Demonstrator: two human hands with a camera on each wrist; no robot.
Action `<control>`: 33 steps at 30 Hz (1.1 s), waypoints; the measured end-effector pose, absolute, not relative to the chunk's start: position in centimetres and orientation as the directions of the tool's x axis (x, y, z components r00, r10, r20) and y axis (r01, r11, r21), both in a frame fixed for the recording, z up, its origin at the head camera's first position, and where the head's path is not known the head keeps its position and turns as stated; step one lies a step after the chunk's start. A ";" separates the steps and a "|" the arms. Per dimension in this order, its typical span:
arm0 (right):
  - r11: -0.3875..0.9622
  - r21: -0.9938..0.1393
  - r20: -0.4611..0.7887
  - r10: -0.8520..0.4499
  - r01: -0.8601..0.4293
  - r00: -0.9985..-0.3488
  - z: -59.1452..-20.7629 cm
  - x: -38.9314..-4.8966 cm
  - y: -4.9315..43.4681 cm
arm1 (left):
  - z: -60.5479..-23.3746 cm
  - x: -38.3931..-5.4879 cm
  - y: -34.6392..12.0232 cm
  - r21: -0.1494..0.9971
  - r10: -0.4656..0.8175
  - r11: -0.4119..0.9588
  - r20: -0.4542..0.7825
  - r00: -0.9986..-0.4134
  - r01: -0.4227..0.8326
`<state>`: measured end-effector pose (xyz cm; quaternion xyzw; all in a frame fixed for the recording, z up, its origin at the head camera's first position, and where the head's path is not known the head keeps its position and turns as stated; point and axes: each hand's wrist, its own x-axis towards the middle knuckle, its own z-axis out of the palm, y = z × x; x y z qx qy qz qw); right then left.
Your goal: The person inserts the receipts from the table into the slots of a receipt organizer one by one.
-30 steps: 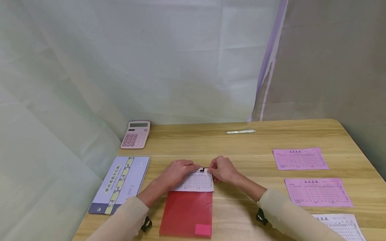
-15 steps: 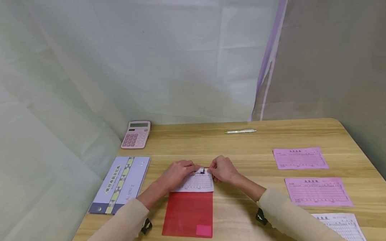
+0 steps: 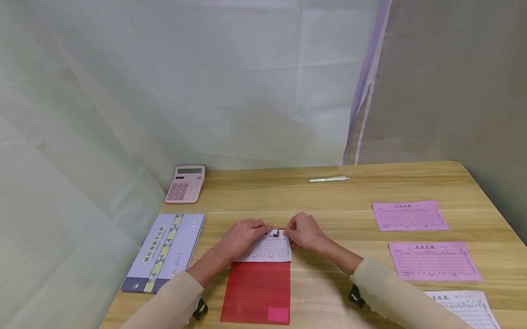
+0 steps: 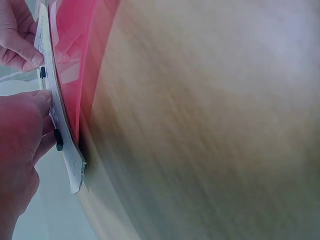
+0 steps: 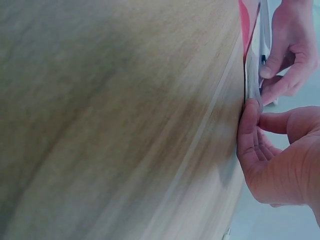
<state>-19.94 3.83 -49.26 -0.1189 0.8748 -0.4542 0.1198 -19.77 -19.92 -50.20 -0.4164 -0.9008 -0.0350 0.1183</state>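
A translucent red folder (image 3: 258, 287) with a pink label lies on the table, and white printed forms (image 3: 270, 249) cover its top end. My left hand (image 3: 240, 238) grips the forms' upper left edge, thumb on top and fingers behind, beside a thin fastener (image 3: 275, 233) with black pieces. A black piece (image 4: 59, 140) shows right by its fingers in the left wrist view. My right hand (image 3: 305, 232) pinches the top right corner between thumb and forefinger. In the right wrist view, the paper stack (image 5: 253, 75) bends slightly where the right hand (image 5: 280, 145) pinches it.
A purple account book (image 3: 164, 253) lies left of the folder, with a pink calculator (image 3: 185, 183) behind it. A white pen (image 3: 328, 179) rests near the back edge. Two pink forms (image 3: 411, 216) and a white form (image 3: 473, 316) are lined up on the right.
The red folder's near end has shifted slightly to the right, and the fastener's black piece sits a little nearer. Both hands stay in almost the same place.
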 end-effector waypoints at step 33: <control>0.539 -0.842 -0.235 -0.341 0.016 -0.910 -48.3 -20.2 4.3 | -50.1 -19.9 -19.8 0.010 0.725 0.668 0.218 -0.654 0.744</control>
